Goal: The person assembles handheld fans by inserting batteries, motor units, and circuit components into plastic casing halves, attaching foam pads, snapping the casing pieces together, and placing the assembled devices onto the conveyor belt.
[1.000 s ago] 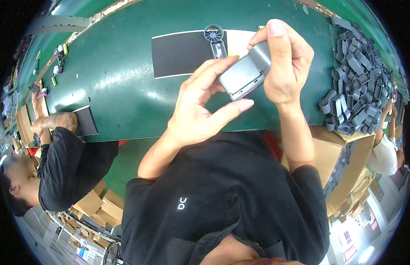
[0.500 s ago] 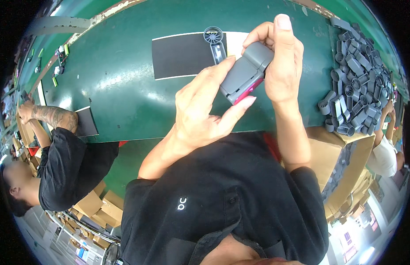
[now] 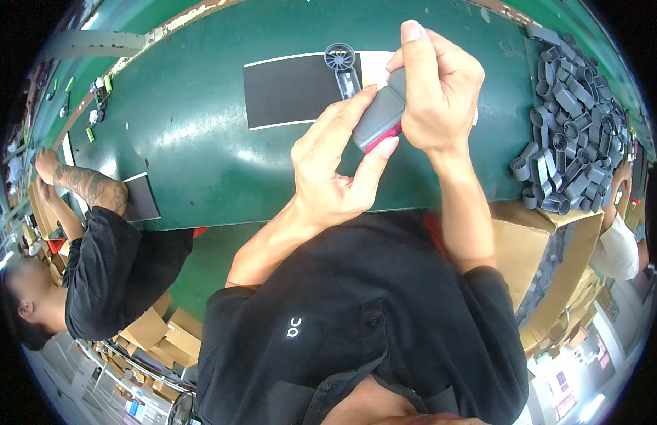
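Between my two hands, above the green table, is a grey plastic housing [image 3: 380,115] with a magenta strip along its lower side. My left hand [image 3: 325,163] pinches its near left end, the fingers along the top and the thumb against the magenta side. My right hand [image 3: 442,99] is closed around the far right end and hides much of it, the thumb pointing up. Just beyond my left fingertips lies a grey part with a round spoked grille [image 3: 340,58] and a short handle, partly over a black sheet [image 3: 286,92].
Many grey plastic parts [image 3: 573,127] are heaped at the table's right end. Below them stands an open cardboard box [image 3: 516,244]. At the left a co-worker's tattooed arm [image 3: 95,188] rests near another dark sheet [image 3: 142,198]. A second person [image 3: 615,244] is at the far right.
My right hand has shifted left over the housing and covers its rounded end. The left hand has moved slightly right, still gripping it. The co-worker's arm at left has moved a little.
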Demonstrator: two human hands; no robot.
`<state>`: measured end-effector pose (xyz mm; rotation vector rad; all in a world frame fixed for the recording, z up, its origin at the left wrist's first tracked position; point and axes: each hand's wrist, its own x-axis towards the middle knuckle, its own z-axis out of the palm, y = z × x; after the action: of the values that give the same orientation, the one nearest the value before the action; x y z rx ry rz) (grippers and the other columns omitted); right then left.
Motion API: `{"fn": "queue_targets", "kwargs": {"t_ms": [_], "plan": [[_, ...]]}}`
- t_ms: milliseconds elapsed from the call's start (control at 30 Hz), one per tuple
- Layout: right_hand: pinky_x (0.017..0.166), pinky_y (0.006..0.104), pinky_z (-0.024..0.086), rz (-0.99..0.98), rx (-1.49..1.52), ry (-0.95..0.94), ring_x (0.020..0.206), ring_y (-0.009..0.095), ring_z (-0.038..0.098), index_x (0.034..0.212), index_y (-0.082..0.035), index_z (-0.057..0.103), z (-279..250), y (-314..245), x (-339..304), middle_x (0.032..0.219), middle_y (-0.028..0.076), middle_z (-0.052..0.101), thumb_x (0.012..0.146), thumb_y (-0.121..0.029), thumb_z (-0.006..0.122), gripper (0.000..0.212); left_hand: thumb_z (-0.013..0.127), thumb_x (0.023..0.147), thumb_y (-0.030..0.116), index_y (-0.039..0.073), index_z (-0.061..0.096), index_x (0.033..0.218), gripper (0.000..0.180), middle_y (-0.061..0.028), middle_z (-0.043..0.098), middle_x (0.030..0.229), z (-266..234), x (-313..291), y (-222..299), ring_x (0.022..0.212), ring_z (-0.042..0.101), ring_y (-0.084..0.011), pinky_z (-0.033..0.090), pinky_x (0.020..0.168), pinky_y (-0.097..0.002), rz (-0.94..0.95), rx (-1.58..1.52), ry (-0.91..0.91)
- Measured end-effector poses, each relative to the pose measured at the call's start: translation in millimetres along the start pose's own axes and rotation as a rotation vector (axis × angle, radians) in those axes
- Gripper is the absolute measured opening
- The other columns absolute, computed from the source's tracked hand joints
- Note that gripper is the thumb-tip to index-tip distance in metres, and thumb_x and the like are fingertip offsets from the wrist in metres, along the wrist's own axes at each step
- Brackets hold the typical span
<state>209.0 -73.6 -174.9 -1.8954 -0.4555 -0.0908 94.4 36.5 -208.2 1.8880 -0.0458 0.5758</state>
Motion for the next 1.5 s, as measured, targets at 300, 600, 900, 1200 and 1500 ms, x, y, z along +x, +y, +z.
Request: {"fn": "queue_targets", "kwargs": {"t_ms": [300,600,900,1200,1500], "plan": [[0.089,0.0268,0.045,0.361,0.429,-0.613,0.094,0.014,0.061,0.113,-0.001,0.068,-9,3,15,0.097,0.007,0.067,0.102,-0.076,0.010,0.095,0.069,0.098,0.007,-0.009,0.055,0.134,0.042,-0.0229,0.070,0.122,-15,9,-11,0.105,0.073,-0.0268,0.055,0.099,-0.0340,-0.651,-0.733,-0.305],[0.098,0.0330,0.046,0.426,0.468,-0.598,0.104,0.016,0.062,0.131,-0.002,0.064,-14,-12,7,0.109,0.010,0.069,0.105,-0.071,0.017,0.087,0.067,0.099,0.025,-0.014,0.046,0.144,0.063,-0.0342,0.064,0.127,-28,9,-25,0.107,0.073,-0.0376,0.060,0.096,-0.0456,-0.698,-1.217,-0.387],[0.094,0.0423,0.053,-0.311,0.153,-0.002,0.098,0.032,0.067,0.120,0.012,0.062,-75,-40,-17,0.107,0.027,0.067,0.106,-0.038,0.036,0.059,0.067,0.099,0.021,-0.010,0.050,0.143,0.056,-0.0306,0.066,0.127,-25,11,-18,0.109,0.072,-0.0379,0.058,0.098,-0.0493,-0.664,-0.936,-0.275],[0.079,0.0265,0.053,-0.181,-0.414,-0.069,0.084,0.012,0.066,0.112,-0.002,0.071,-127,4,12,0.093,0.004,0.072,0.099,-0.009,0.067,0.015,0.069,0.098,0.018,-0.011,0.048,0.143,0.058,-0.0320,0.066,0.127,-76,7,-33,0.107,0.073,-0.0383,0.059,0.097,-0.0477,-0.542,-0.839,-0.013],[0.069,0.0418,0.055,0.009,-0.825,-0.282,0.081,0.033,0.069,0.101,-0.006,0.064,-136,62,1,0.089,0.012,0.068,0.091,-0.025,0.073,0.023,0.067,0.098,0.015,-0.010,0.049,0.143,0.054,-0.0310,0.066,0.127,-65,-3,-40,0.107,0.073,-0.0375,0.059,0.097,-0.0473,-0.564,-0.845,-0.060]]}}
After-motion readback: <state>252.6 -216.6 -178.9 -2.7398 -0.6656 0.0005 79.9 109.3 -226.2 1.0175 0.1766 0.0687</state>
